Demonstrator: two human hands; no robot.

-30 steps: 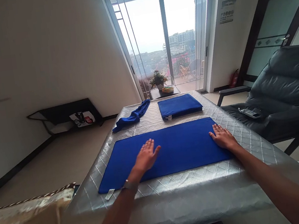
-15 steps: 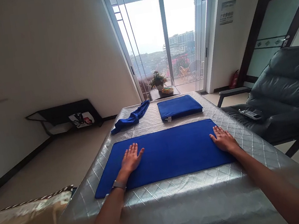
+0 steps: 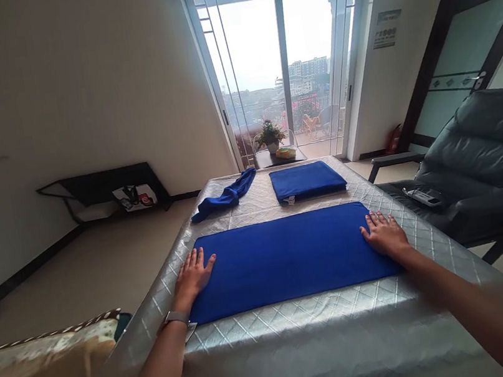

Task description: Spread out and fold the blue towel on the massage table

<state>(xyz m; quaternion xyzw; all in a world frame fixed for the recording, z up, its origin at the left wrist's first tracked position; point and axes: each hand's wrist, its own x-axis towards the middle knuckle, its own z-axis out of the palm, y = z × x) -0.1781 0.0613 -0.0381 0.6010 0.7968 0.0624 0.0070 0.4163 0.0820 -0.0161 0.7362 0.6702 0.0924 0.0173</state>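
Note:
A blue cloth (image 3: 286, 262), folded into a long flat rectangle, lies on the silver quilted table cover (image 3: 300, 326). My left hand (image 3: 193, 276) rests flat on its left end, fingers stretched out. At the right end, my right hand (image 3: 387, 235) also lies open, palm down over the cloth's edge. Behind the cloth is a second blue cloth (image 3: 307, 180), folded into a neat stack with a small white tag at its front edge. A crumpled strip of blue cloth (image 3: 225, 197) lies to the left of that stack.
A black reclining chair (image 3: 492, 152) stands close to the table's right side, with a remote-like device (image 3: 423, 195) on its seat. Beyond the table's far edge are a potted plant (image 3: 270, 135) and a glass sliding door (image 3: 251, 56). A patterned fabric (image 3: 48, 376) is at lower left.
My left hand has slid left to the cloth's left end, and that end now sits farther right. My right hand has shifted slightly right. The view has moved a little.

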